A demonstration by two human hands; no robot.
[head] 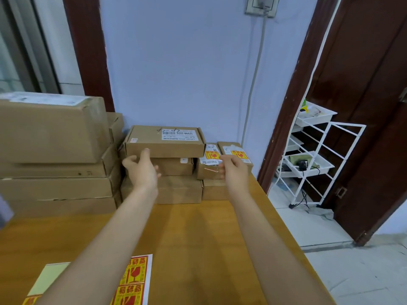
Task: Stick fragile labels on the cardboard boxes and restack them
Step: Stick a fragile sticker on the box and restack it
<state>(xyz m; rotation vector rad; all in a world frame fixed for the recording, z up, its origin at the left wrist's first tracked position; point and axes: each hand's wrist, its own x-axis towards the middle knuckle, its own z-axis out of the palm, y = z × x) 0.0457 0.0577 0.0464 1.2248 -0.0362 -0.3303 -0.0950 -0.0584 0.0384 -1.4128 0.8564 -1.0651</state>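
Observation:
A flat cardboard box (165, 140) with a barcode sticker tops a small stack of boxes against the wall. My left hand (142, 167) reaches toward its front left corner, fingers spread, with a fingertip at the box's lower edge. My right hand (233, 170) hovers open in front of two smaller boxes (210, 159) that bear yellow-and-red fragile labels (240, 155). A sheet of fragile labels (134, 280) lies on the wooden table (198, 238) near me, partly hidden by my left forearm.
Large cardboard boxes (52, 150) are piled at the left of the table. A white wire rack with trays (312, 161) stands beyond the table's right edge, beside a dark wooden door (363, 106). A pale green sheet (50, 278) lies beside the labels.

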